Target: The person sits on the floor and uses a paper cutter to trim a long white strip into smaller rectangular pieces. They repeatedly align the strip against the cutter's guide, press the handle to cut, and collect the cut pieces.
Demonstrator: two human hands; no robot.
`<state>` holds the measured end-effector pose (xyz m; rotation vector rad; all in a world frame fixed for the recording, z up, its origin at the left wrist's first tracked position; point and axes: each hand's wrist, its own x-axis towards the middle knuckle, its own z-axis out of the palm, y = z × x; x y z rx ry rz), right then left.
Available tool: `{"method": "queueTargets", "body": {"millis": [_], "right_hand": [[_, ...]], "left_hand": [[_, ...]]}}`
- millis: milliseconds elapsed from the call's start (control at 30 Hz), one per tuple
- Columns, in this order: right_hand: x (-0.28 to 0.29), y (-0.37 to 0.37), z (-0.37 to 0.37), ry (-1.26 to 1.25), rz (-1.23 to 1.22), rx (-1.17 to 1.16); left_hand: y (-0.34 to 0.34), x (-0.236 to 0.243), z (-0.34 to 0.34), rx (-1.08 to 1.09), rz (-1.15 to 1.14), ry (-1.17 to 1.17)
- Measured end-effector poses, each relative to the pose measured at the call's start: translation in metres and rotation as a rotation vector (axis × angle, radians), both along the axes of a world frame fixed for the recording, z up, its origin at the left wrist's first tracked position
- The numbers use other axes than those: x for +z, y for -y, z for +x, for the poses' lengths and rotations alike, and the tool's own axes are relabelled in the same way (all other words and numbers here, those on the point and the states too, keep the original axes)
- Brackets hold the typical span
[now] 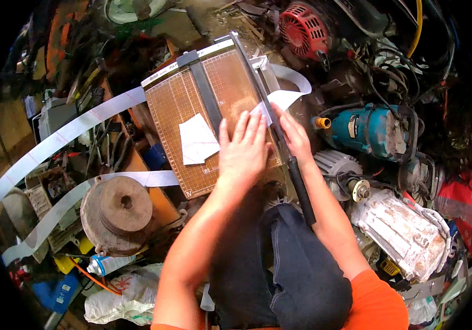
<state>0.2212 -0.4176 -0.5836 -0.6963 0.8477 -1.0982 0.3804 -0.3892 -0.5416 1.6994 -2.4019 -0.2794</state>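
cropped orange sleeve [376, 302], with paper strip [290, 99] partly hidden beneath hands [243, 149]

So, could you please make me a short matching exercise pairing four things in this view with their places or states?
Things
1. left hand
2. right hand
3. paper pieces
4. teal machine

Places or states
A. lying on the brown board, white and angular
B. palm down, fingers pointing away from the person
C. right of the cutter, with an orange fitting at one end
D. along the right side of the cutter arm

Pairs: 1-B, 2-D, 3-A, 4-C
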Motion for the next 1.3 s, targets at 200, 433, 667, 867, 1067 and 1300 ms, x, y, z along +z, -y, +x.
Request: {"method": "queueTargets", "body": {"millis": [200, 433, 667, 867, 1067, 1300], "right_hand": [[-0.017, 0.036, -0.019, -0.016, 0.196, -0.174], [-0.014, 0.015, 0.017, -0.159, 0.192, -0.417], [-0.019, 0.016, 0.021, -0.251, 0.09, -0.34], [-0.019, 0.015, 0.02, -0.261, 0.079, -0.299], [-0.021, 0.015, 0.02, -0.287, 0.073, -0.286], [-0.016, 0.013, 0.018, -0.357, 0.028, -0.254]], "left_hand": [[0.005, 0.007, 0.029, -0.027, 0.032, 0.046], [0.0, 0.001, -0.025, 0.136, 0.12, 0.033], [-0.001, -0.002, -0.026, 0.193, 0.113, 0.038], [-0.002, -0.001, -0.026, 0.195, 0.115, 0.036], [-0.002, -0.002, -0.025, 0.203, 0.112, 0.021], [-0.002, -0.001, -0.024, 0.202, 0.111, 0.032]]}}
